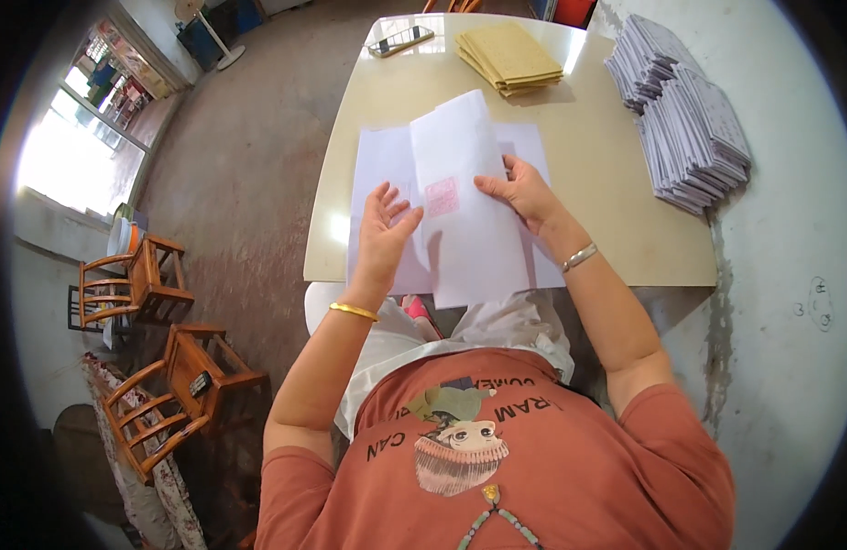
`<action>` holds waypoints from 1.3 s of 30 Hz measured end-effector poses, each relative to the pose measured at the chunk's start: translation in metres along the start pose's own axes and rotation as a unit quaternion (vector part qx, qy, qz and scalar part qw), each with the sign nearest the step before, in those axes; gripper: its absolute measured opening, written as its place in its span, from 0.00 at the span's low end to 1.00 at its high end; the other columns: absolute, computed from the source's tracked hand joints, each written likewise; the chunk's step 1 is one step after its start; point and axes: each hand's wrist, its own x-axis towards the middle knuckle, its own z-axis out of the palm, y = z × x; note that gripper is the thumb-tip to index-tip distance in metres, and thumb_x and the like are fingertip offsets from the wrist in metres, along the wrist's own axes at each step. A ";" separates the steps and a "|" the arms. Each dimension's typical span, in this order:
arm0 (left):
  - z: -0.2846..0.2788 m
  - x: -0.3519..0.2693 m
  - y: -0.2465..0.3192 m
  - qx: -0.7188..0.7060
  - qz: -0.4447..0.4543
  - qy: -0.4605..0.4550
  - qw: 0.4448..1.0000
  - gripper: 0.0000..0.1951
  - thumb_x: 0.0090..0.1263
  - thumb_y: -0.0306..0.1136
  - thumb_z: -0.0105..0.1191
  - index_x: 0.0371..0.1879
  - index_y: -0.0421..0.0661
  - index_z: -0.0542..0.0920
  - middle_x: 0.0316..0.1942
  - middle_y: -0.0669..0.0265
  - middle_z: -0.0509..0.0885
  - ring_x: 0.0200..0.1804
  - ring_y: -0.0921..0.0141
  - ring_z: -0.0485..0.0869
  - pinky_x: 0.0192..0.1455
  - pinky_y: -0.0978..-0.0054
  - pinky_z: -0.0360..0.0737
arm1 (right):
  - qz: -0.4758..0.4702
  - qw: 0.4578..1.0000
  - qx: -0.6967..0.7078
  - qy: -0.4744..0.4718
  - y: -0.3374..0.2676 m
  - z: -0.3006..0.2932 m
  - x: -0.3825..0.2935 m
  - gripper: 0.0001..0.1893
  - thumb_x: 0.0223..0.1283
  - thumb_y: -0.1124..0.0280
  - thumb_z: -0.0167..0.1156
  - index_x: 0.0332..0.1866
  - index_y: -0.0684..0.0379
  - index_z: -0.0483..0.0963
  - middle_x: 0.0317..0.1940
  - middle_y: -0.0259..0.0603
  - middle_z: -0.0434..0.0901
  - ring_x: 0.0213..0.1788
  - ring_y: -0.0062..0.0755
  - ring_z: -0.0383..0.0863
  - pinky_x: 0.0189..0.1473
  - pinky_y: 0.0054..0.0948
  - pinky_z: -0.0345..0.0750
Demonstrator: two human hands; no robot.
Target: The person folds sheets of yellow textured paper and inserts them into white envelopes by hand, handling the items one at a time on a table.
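My right hand (523, 192) grips the right edge of a folded white paper sheet (464, 254), thumb on its face. The sheet is raised and tilted above the table, its lower end reaching past the front edge, and bears a pink printed square. Just left of that mark, my left hand (389, 223) has its fingers apart and holds nothing; whether it touches the paper cannot be told. Beneath both hands, larger white paper (378, 151) lies flat on the cream table (588, 234).
Yellow folded papers (512, 55) are stacked at the table's far side, with a phone (400, 41) to their left. Thick piles of folded white papers (698, 130) stand along the right wall. Wooden chairs (155, 282) are at the left.
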 end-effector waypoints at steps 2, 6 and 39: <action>0.005 0.011 0.007 -0.141 -0.149 0.027 0.978 0.32 0.62 0.31 0.66 0.64 0.36 0.69 0.57 0.56 0.78 0.53 0.68 0.80 0.56 0.67 0.78 | -0.004 0.996 0.064 -0.061 -0.004 0.008 -0.010 0.28 0.55 0.68 0.72 0.58 0.69 0.71 0.50 0.45 0.81 0.49 0.32 0.83 0.50 0.30 0.82; 0.014 0.007 0.020 -0.296 -0.249 -0.052 0.921 0.16 0.63 0.26 0.64 0.50 0.39 0.80 0.43 0.62 0.85 0.44 0.68 0.84 0.50 0.68 0.82 | -0.007 0.991 0.055 -0.121 -0.015 0.028 -0.019 0.26 0.57 0.69 0.71 0.58 0.69 0.71 0.48 0.44 0.81 0.49 0.29 0.82 0.51 0.28 0.81; -0.031 0.003 0.006 -0.263 -0.236 0.020 0.935 0.17 0.61 0.24 0.66 0.49 0.38 0.80 0.42 0.62 0.85 0.43 0.67 0.85 0.49 0.66 0.82 | -0.288 0.612 -0.710 0.199 -0.084 -0.073 0.156 0.11 0.66 0.64 0.51 0.31 0.57 0.76 0.30 0.51 0.83 0.34 0.52 0.85 0.36 0.46 0.81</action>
